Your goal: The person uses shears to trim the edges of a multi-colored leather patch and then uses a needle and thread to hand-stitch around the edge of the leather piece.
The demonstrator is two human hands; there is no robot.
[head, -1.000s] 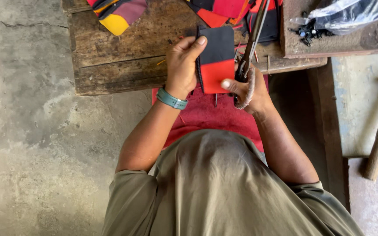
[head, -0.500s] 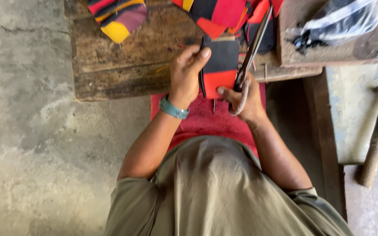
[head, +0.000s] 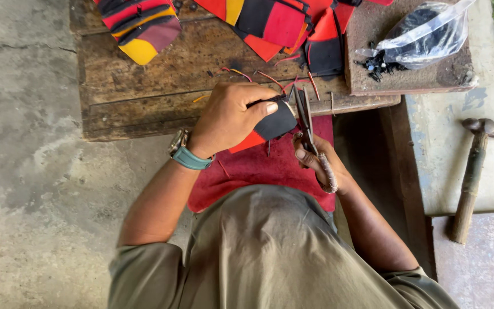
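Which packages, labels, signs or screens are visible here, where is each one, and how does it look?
Clear plastic bag: lies on the brown board at the upper right, crumpled, holding small black pieces, some spilled at its open end.
Wristwatch: on the left wrist, teal strap; its face is too small to tell.
No labels, signs or screens show.

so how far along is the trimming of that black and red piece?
Done: thin offcut strips lie on the wooden bench. In hand: left hand grips the black and red piece, right hand works scissors at its edge. Left: stacked coloured pieces wait, state unclear.
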